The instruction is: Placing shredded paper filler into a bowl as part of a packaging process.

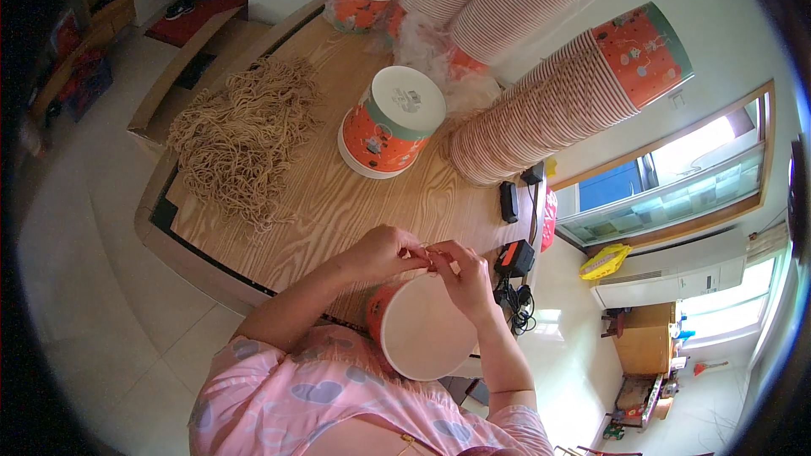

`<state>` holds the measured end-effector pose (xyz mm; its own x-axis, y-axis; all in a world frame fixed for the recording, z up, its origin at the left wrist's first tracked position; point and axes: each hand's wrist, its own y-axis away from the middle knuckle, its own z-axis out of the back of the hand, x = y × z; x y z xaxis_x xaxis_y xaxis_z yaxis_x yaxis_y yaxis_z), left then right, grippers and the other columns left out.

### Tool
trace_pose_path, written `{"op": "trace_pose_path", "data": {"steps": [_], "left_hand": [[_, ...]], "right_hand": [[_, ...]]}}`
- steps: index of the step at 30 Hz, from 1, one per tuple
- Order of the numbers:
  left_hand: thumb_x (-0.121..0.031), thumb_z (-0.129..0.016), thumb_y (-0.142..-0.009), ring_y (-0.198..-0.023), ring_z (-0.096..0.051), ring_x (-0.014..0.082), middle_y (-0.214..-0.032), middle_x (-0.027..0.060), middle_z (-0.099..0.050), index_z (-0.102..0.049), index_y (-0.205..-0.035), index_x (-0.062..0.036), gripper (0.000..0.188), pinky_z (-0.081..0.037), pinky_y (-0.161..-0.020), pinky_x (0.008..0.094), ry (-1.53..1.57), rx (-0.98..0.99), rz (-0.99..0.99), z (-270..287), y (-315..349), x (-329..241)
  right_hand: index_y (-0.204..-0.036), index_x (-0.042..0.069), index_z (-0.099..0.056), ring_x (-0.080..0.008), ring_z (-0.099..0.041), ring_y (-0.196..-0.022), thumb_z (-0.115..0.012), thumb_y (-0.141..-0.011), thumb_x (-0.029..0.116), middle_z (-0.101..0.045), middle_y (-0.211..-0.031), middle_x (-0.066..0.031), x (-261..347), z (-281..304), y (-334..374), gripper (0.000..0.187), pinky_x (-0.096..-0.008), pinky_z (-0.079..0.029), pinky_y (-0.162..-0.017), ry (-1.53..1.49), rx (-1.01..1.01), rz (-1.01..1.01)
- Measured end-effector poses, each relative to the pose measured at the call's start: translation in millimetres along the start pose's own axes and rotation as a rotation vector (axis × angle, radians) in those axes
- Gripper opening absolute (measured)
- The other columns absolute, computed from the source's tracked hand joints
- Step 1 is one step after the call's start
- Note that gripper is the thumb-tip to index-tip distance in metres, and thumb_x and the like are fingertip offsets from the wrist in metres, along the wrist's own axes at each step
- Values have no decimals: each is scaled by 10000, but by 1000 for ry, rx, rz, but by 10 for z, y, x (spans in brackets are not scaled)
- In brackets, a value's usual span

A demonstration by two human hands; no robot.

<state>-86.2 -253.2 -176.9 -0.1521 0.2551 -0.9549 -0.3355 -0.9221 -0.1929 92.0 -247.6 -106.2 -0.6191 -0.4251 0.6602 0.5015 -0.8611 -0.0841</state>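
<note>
Apparently propped against the person's lap at the counter (pixel 338 203) edge, the paper bucket (pixel 420 328) lies tilted, its white bottom facing up and its rim reachable. Both hands meet at its 12 o'clock edge: the left hand (pixel 384 252) and the right hand (pixel 463 274) are pinched nearly closed, fingertips together on a thin bit of cord (pixel 432 258). Loose tan cords (pixel 241 139) are heaped at 10 o'clock, an upturned bucket (pixel 390 122) at 12, nested stacks (pixel 557 97) at 1.

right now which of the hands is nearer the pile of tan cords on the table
Left. The left hand is on the same side as the pile of tan cords, below and right of it; the right hand lies further right, beyond the left.
</note>
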Motion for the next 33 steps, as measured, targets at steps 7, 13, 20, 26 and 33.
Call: {"op": "trace_pose_path", "data": {"steps": [7,13,20,26,33], "left_hand": [[-192,-685,-800,-696,-647,145,-774,106,-690,-700,-893,-43,177,-495,-647,298,151,-11,101,61,4,12],[-147,-686,-805,-662,-621,112,-752,81,-686,-674,-878,-10,156,-490,-625,274,115,-91,82,72,-16,-4],[-114,-688,-815,-668,-586,61,-741,42,-673,-681,-880,-11,122,-482,-619,234,238,-130,60,24,-74,45],[-121,-696,-812,-684,-587,59,-765,40,-681,-689,-897,-12,138,-484,-626,229,315,-157,70,11,-71,74],[-161,-687,-805,-685,-623,127,-768,73,-680,-690,-877,-22,157,-490,-629,279,185,-116,83,16,-17,9]], "right_hand": [[-907,-8,-567,-225,-649,-798,-566,-864,17,-642,-849,-125,-55,0,22,50,-304,-503,-694,-74,-43,9],[-950,-4,-593,-235,-631,-810,-603,-827,18,-630,-853,-125,23,21,0,125,-312,-492,-696,60,15,78],[-883,-3,-620,-215,-625,-774,-659,-787,23,-627,-837,-116,32,22,-63,107,-298,-486,-688,75,-31,66],[-876,-7,-617,-161,-627,-764,-653,-788,3,-639,-803,-85,22,16,-81,96,-266,-489,-702,-2,-84,27],[-905,4,-604,-180,-640,-764,-629,-814,34,-648,-823,-94,30,10,6,99,-297,-506,-664,-91,-62,-77]]}}
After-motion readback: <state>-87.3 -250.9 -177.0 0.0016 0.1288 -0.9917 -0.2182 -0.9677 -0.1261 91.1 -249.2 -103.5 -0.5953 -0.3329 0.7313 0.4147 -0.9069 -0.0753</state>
